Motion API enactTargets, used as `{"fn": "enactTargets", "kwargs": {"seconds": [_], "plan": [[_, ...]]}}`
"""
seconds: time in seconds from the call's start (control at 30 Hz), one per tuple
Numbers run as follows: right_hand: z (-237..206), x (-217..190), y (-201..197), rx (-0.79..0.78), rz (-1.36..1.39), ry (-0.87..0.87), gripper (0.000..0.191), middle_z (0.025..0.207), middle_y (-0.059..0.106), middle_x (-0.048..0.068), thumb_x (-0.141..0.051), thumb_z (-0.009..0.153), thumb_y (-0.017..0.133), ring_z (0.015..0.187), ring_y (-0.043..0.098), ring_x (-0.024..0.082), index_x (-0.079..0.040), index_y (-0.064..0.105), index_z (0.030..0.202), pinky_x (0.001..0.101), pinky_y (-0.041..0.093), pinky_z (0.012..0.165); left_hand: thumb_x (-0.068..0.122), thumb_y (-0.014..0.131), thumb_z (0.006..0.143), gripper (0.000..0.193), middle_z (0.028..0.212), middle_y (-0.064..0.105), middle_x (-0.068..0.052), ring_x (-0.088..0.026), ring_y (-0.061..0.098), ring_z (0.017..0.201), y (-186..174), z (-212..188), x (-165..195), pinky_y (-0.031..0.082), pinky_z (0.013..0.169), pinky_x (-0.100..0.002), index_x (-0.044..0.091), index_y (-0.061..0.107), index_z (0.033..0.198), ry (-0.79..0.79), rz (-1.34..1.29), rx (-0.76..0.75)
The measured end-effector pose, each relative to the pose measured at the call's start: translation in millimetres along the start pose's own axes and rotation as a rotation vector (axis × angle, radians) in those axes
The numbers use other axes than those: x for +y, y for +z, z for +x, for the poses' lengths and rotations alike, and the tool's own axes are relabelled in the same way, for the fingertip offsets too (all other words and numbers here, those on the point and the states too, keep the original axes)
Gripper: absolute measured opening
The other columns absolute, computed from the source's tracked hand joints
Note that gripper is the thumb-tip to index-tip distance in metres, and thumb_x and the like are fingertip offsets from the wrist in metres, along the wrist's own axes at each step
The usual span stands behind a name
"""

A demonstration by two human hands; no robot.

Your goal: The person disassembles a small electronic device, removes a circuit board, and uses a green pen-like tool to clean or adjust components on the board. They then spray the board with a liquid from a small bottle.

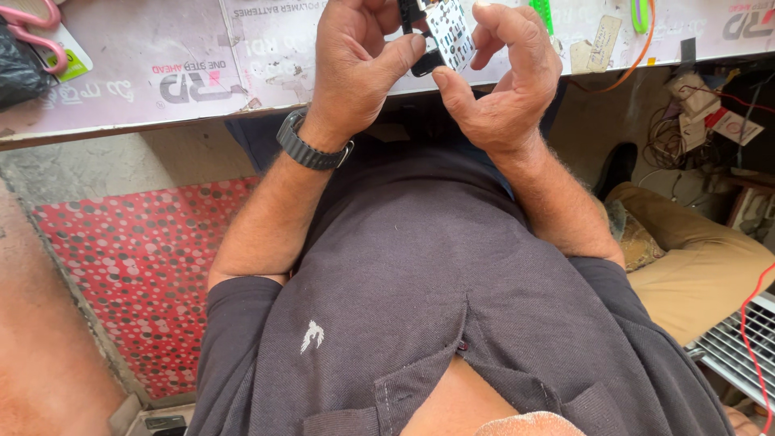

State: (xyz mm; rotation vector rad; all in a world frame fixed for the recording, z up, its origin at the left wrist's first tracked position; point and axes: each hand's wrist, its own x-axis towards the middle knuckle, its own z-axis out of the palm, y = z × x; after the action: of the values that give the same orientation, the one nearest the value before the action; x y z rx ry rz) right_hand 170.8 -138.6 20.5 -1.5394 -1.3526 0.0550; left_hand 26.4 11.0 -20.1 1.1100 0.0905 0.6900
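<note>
Both hands meet at the workbench edge point(121, 121): the left hand point(355, 64) pinches a small black part point(425, 64), the right hand point(500, 77) curls around a white circuit board point(452, 32), whose top is cut off by the frame's upper edge.

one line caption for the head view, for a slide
Both hands, left hand and right hand, hold a small white circuit board over the workbench.

pale printed cardboard sheet point(161, 73) covering the bench.
</note>
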Motion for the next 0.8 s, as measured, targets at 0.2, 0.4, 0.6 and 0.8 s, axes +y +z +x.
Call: {"fn": "enactTargets", "kwargs": {"seconds": [0.2,0.4,0.6,0.8], "plan": [[-8,5,3,-0.015,0.127,0.124,0.050,0.104,0.067,0.008,-0.018,0.099,0.087,0.086,0.067,0.013,-0.004,0.059,0.138,0.0254,0.058,0.069,-0.012,0.072,0.108,0.033,0.122,0.064,-0.005,-0.015,0.064,0.121,-5,2,1,0.058,0.106,-0.030,0.006,0.055,0.128,0.023,0.009,-0.052],[-9,4,7,-0.013,0.121,0.110,0.051,0.104,0.065,0.009,-0.024,0.099,0.086,0.085,0.066,0.014,-0.002,0.060,0.136,0.0255,0.058,0.069,-0.009,0.072,0.108,0.019,0.110,0.067,-0.006,-0.014,0.066,0.106,-6,4,7,0.059,0.098,-0.029,0.004,0.062,0.118,-0.073,-0.081,-0.027],[-8,-3,10,-0.038,0.219,0.195,0.048,0.105,0.068,0.009,-0.026,0.102,0.083,0.087,0.068,0.012,0.000,0.060,0.135,0.0251,0.059,0.072,-0.001,0.067,0.102,0.022,0.120,0.069,-0.008,-0.015,0.070,0.110,-4,7,21,0.062,0.105,-0.032,0.003,0.062,0.123,-0.151,-0.246,-0.039],[-6,-10,15,-0.048,0.380,0.282,0.043,0.118,0.072,0.014,-0.025,0.106,0.079,0.097,0.069,0.013,0.002,0.060,0.134,0.0252,0.058,0.088,0.001,0.071,0.106,0.022,0.117,0.070,-0.011,-0.017,0.073,0.108,-6,6,20,0.063,0.103,-0.032,0.002,0.062,0.126,-0.143,-0.254,-0.053]]}}
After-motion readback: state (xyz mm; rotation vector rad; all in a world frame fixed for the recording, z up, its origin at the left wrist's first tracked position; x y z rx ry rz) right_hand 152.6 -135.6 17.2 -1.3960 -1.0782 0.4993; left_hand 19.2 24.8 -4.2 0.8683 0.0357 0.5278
